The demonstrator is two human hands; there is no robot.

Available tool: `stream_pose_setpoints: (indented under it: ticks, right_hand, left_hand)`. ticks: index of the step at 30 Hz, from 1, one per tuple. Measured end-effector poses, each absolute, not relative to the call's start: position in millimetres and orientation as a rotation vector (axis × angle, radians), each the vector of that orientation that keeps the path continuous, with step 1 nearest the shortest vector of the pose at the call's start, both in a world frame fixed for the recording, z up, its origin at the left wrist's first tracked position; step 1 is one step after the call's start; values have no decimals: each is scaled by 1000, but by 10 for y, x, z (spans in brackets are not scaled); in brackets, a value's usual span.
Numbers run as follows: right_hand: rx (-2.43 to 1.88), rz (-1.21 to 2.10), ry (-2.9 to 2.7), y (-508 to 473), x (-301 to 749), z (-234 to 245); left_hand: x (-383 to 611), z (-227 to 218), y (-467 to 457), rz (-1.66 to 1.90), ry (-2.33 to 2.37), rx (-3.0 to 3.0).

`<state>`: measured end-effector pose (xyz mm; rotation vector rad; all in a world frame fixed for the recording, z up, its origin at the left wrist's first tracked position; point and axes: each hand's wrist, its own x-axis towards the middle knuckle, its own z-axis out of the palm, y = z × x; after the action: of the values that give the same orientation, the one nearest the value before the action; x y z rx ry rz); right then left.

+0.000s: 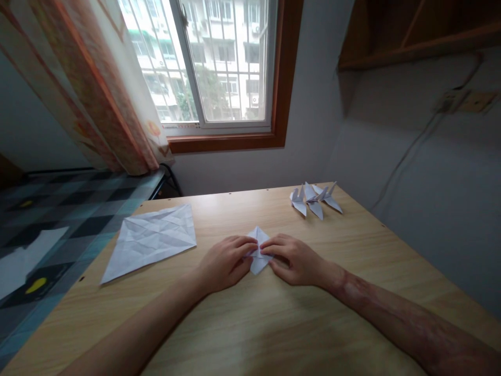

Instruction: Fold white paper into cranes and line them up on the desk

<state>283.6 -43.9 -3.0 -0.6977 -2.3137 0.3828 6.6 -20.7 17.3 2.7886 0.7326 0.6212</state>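
A small piece of folded white paper, roughly diamond-shaped, lies on the wooden table between my two hands. My left hand grips its left side, fingers bent over the top and thumb at the lower edge. From the right, my right hand pinches the opposite side in much the same way. The fingertips of both hands nearly meet at the paper's middle and cover part of its folds. Its top and bottom points show between them.
Several folded paper cranes stand at the table's back right. A creased white sheet lies at the left. Beyond the left edge, a bed with a checked cover holds more white paper. A window and wall are behind.
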Motion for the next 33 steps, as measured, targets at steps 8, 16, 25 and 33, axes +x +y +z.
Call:
stream_pose_setpoints:
  ticks: [8, 16, 25, 33]
  right_hand:
    - [-739, 465, -2217, -411, 2857, -41]
    - [-874, 322, -2298, -390, 2879, -50]
    - [-910, 362, -2386, -426, 2865, -16]
    - [-843, 467, -2236, -321, 2883, -46]
  left_hand:
    - [77, 227, -224, 584, 702, 2921]
    - [80, 171, -225, 630, 567, 3100]
    - [18, 122, -226, 721, 579, 3112]
    - [126, 125, -279, 963, 1027, 2242]
